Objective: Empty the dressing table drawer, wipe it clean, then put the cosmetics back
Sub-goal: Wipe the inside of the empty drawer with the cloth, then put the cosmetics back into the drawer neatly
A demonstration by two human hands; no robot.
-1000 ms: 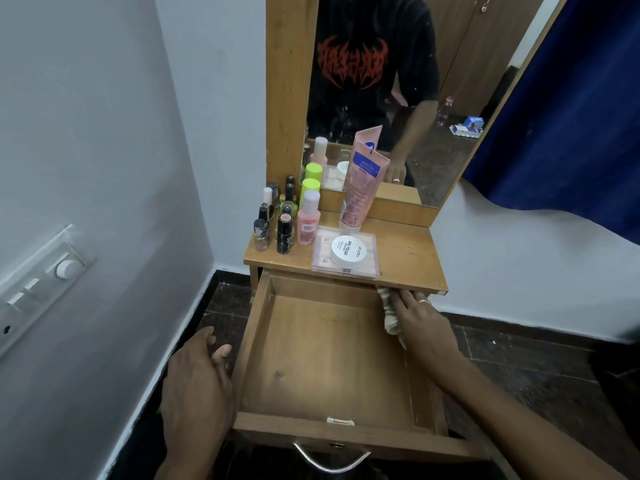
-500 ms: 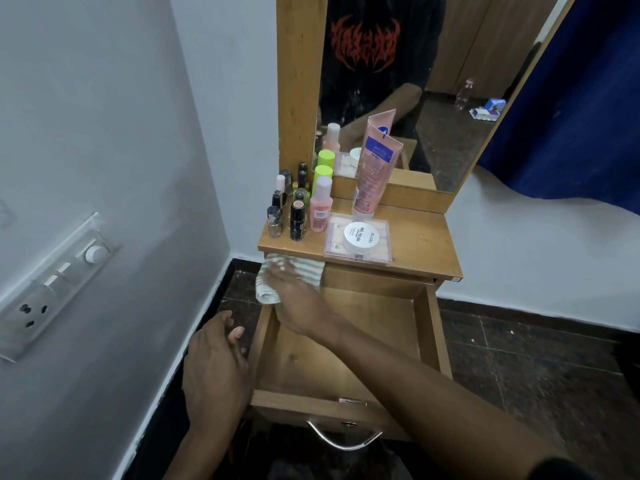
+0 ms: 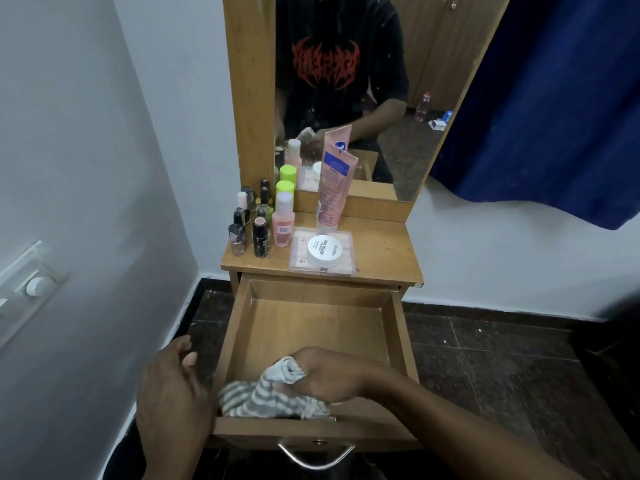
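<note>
The wooden drawer point(image 3: 313, 327) of the dressing table stands pulled out, with nothing on its floor except a grey and white striped cloth point(image 3: 263, 398) at the front left corner. My right hand point(image 3: 325, 374) is shut on that cloth inside the drawer. My left hand point(image 3: 173, 389) rests against the drawer's left outer side, fingers loosely apart. On the tabletop point(image 3: 384, 254) stand several small nail polish bottles point(image 3: 251, 223), a pink bottle point(image 3: 283, 220), a pink tube point(image 3: 334, 178) leaning on the mirror, and a white jar point(image 3: 324, 250) on a clear flat case point(image 3: 323, 252).
A mirror point(image 3: 363, 81) rises behind the tabletop. A grey wall with a switch panel point(image 3: 31, 282) is close on the left. A blue curtain point(image 3: 554, 98) hangs at the right. Dark tiled floor point(image 3: 485, 358) lies beside the table. A metal handle point(image 3: 316, 457) sticks out from the drawer front.
My right hand has carried the striped cloth from the back right corner, past the back left, to the drawer's front left corner. The left hand has stayed by the drawer's left side.
</note>
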